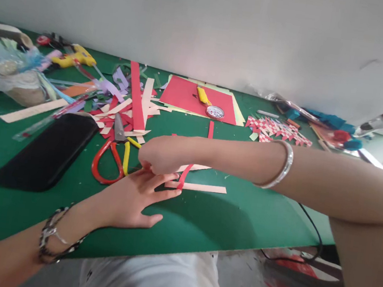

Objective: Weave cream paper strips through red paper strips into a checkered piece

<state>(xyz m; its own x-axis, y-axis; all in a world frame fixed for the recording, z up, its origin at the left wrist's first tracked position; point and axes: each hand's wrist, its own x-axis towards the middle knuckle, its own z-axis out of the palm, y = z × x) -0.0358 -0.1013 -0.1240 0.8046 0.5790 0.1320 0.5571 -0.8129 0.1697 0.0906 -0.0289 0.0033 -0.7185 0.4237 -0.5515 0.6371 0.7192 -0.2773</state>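
My left hand (pixel 138 195) lies flat on the green table with its fingers spread. Its fingertips press on a red paper strip (pixel 184 176) and touch the end of a pale paper strip (pixel 206 188) that the red one crosses. Over the back of it reaches my right hand (pixel 162 153), its fingers curled closed and mostly turned away, so whatever they hold is hidden. Just left of both hands rest scissors (pixel 120 130) with red and yellow handle parts. My right forearm covers part of another upright red strip (pixel 210 129).
A black pouch (pixel 49 150) lies at the left, beside a heap of red and pale strips (pixel 136 103). Behind are red sheets (pixel 180 95), a yellow cutter (pixel 203 94), a round tin (pixel 214 112) and a glue gun (pixel 77 56). Woven checkered paper (pixel 278 129) lies right.
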